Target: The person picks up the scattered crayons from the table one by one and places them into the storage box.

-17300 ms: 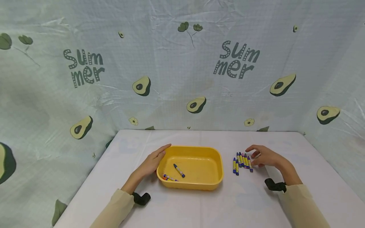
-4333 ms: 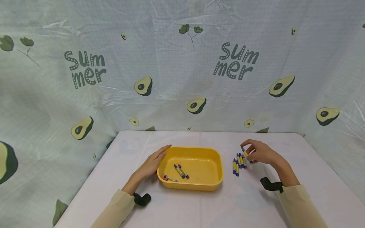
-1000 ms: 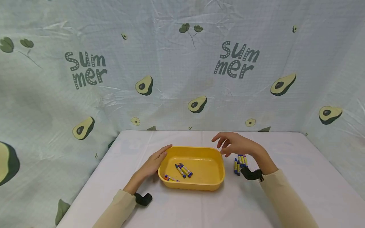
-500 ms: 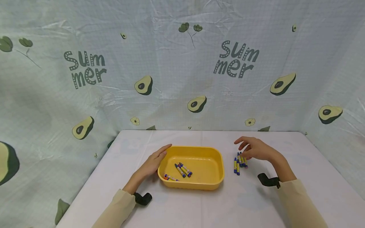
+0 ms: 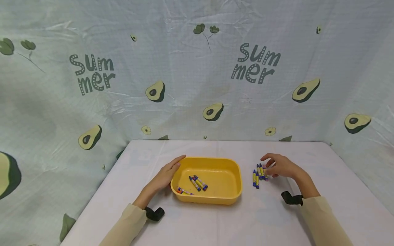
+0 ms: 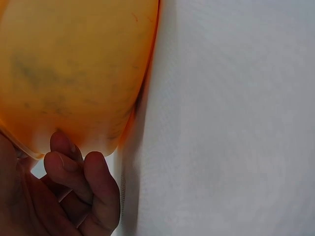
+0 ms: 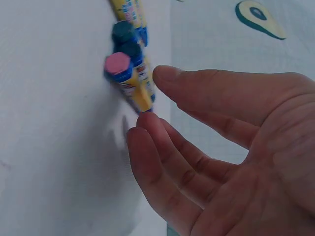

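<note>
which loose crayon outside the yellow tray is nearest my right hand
The pink-ended, yellow-and-blue-wrapped crayon, rightmost of the loose ones, beside your right hand. Its end is pink; the two next to it show dark teal.

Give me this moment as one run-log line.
left hand: touching yellow tray | right hand: holding nothing, close to loose crayons on table | crayons in tray: several, toward left end

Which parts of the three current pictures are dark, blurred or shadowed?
Head view: mostly clear, with a soft shadow on the table beside the right sleeve; left wrist view: the left hand is dark, the yellow tray hazy; right wrist view: the crayons look blurred, with a shadow nearby.
</note>
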`<state>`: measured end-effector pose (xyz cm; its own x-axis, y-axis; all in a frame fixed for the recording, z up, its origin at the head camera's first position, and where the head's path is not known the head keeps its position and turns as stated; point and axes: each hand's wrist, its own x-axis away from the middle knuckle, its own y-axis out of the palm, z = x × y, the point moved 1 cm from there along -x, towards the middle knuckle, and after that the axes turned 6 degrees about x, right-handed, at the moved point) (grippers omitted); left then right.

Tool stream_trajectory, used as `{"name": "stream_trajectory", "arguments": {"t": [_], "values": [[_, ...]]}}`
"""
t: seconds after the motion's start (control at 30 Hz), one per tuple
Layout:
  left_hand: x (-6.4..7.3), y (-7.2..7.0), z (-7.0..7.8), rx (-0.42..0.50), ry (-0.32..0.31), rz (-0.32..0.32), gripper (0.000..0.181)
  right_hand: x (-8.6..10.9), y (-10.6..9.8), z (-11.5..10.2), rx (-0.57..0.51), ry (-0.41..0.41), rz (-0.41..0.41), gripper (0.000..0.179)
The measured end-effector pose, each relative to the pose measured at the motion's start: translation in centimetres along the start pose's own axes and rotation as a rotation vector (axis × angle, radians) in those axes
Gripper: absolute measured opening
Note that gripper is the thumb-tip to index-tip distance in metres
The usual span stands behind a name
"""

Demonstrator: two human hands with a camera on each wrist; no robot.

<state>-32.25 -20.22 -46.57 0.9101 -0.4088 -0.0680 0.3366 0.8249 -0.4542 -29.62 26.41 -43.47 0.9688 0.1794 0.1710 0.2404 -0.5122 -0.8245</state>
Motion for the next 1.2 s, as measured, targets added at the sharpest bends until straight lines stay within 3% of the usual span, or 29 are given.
{"name": "stream_trajectory", "arguments": {"t": [0.33,0.9,1.2], "values": [[-0.1,0.0,-0.1,0.003,0.001,-0.003,0.047,-0.3,0.1,1.0,0.035,0.039,0.009,0.054],[0.0,-0.2,0.4,0.003,-0.007,0.000,0.048,0.2,-0.4,1.5,-0.022,0.079,-0.030,0.051],[0.1,0.0,0.5,0.010,-0.016,0.005,0.047,0.0,-0.1,1.5,0.015,0.128,-0.016,0.058]]}}
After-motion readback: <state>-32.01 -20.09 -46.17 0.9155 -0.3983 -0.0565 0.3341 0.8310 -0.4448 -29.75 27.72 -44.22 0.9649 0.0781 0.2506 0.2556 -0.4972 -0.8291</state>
